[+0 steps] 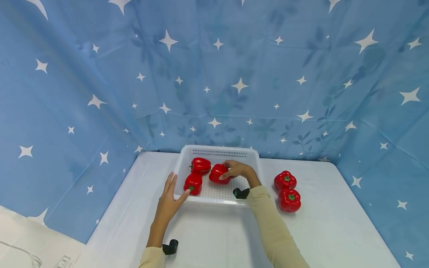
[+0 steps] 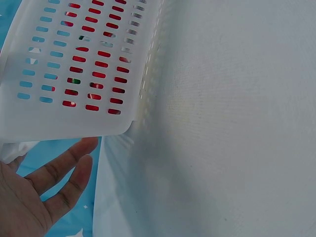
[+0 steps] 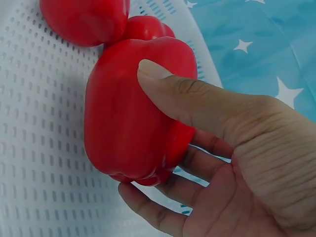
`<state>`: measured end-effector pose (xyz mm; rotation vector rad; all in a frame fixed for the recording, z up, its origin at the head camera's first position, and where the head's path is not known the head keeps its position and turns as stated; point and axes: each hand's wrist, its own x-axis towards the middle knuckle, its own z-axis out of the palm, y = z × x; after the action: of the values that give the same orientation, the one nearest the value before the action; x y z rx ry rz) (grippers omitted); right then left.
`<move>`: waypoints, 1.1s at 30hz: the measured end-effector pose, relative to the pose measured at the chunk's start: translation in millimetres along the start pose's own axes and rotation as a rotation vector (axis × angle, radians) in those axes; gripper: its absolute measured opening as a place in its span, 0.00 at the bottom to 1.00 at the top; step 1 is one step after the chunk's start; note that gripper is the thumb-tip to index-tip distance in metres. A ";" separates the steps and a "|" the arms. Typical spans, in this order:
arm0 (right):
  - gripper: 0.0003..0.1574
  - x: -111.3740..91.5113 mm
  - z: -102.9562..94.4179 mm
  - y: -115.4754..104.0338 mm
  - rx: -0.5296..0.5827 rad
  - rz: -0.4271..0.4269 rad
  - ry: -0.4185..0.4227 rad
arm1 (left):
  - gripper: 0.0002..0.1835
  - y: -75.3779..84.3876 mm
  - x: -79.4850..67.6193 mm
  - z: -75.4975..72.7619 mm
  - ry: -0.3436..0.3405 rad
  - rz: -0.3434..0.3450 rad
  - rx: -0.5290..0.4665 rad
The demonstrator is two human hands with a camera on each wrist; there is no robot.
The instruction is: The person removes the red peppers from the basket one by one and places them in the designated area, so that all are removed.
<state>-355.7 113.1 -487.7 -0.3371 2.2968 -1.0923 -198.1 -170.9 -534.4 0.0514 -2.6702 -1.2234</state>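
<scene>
Head view is showing the right arm stretching forward over the basket (image 1: 218,202), its sleeve (image 1: 273,229) slanting up from the bottom edge and its wrist bending leftward. The right hand (image 1: 237,169) is gripping a red pepper (image 1: 217,173) inside the basket, right of two others; whether that pepper is resting on the basket's floor, I cannot tell. Seen from the right wrist, the thumb is lying along the pepper's side while the other fingers are curling beneath and behind it. The left forearm is rising more steeply, and the left hand (image 1: 169,203) is spreading wide at the basket's near left corner, thumb apart from the fingers and pointing toward the front pepper (image 1: 193,183). Those fingers are holding no pepper; from the left wrist they are bending slightly just beside the perforated wall, and whether they are pressing on it I cannot tell. Behind the front pepper, the back pepper (image 1: 200,165) is lying on its side, stem pointing left. Two more peppers (image 1: 289,200) are sitting together on the white table (image 1: 218,238), right of the basket, their green stems facing the camera. Beyond, a blue starry curtain (image 1: 201,100) is hanging.
</scene>
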 end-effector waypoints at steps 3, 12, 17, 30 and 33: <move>0.49 -3.3 -4.6 -2.1 0.003 -0.002 -0.004 | 0.50 0.4 1.9 0.3 0.002 0.010 -0.004; 0.50 -17.7 -16.9 -8.9 0.025 -0.045 0.012 | 0.49 1.7 3.8 0.6 0.008 0.009 -0.015; 0.52 -23.6 -23.0 -11.3 0.067 -0.075 0.021 | 0.49 2.2 3.8 -0.2 0.008 0.011 -0.021; 0.51 -47.1 -28.8 -16.9 0.164 -0.231 0.121 | 0.48 -1.4 0.6 1.0 0.015 0.007 -0.009; 0.51 -52.5 -26.9 -17.1 0.216 -0.257 0.147 | 0.48 -1.3 0.7 0.6 0.010 0.000 -0.011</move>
<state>-329.5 142.7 -440.7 -0.4905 2.2768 -1.5244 -198.9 -171.4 -535.6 0.0558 -2.6545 -1.2342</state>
